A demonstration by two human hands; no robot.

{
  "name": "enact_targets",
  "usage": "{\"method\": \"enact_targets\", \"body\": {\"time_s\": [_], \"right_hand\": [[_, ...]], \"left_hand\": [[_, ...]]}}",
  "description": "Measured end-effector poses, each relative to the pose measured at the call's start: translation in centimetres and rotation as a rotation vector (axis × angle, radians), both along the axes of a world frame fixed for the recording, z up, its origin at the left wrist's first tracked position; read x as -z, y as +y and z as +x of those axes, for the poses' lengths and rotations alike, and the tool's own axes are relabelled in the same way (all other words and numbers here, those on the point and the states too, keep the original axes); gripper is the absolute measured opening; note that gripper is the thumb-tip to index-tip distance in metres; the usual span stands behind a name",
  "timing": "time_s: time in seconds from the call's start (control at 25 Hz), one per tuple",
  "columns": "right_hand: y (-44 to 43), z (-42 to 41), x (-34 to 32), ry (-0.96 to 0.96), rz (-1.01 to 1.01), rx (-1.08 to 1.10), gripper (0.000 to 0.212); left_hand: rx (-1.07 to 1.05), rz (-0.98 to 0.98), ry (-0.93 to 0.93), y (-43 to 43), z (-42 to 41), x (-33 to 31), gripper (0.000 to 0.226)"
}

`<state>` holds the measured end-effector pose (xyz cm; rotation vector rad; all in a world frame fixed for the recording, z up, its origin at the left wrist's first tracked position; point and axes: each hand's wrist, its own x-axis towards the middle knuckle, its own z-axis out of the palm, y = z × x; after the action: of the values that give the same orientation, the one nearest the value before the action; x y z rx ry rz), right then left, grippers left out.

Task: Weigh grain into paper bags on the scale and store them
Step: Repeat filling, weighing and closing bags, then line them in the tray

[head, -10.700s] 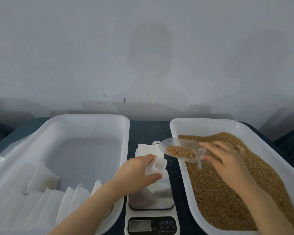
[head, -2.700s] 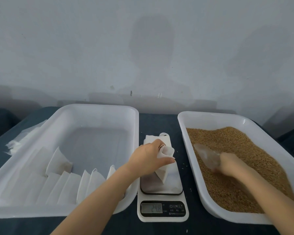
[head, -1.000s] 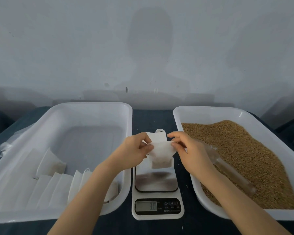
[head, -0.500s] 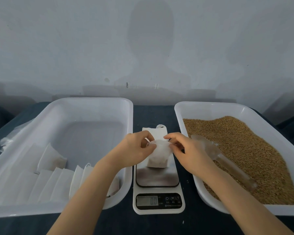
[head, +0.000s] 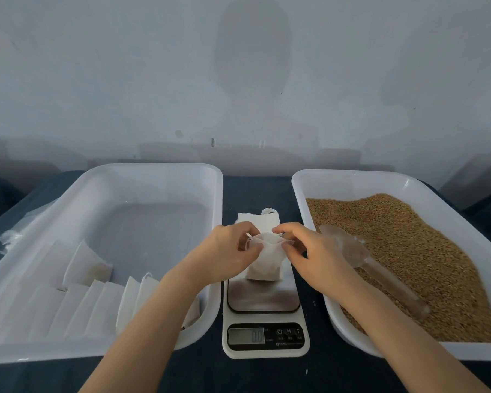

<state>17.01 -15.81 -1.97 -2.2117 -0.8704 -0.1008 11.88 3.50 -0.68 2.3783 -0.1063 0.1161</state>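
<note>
Hands, two. My left hand (head: 224,253) pinches the left side of the bag's mouth between thumb and fingers. My right hand (head: 315,256) pinches the right side the same way.

Paper bag (head: 267,262), one, white, held upright over the far end of the scale (head: 264,299). I cannot tell whether its bottom touches the plate.

Scale, one, between the trays. Its display is too blurred to read.

Trays, two, white plastic. The left tray (head: 153,170) holds a row of white bags (head: 91,304) in its near left corner. There are at least six, overlapped too closely for an exact count. The right tray (head: 352,175) holds the grain (head: 414,245).

Scoop (head: 360,259), one, clear plastic, lying on the grain just beside my right wrist.

Stack of empty bags (head: 255,218), one, flat on the dark table behind the scale.
</note>
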Motion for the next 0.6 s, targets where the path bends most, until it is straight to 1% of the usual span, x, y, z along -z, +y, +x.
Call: {"method": "enact_targets", "body": {"time_s": [0.6], "right_hand": [[-0.02, -0.15, -0.13, 0.006, -0.011, -0.002, 0.031]], "left_hand": [[0.001, -0.004, 0.023, -0.03, 0.03, -0.06, 0.005]]}}
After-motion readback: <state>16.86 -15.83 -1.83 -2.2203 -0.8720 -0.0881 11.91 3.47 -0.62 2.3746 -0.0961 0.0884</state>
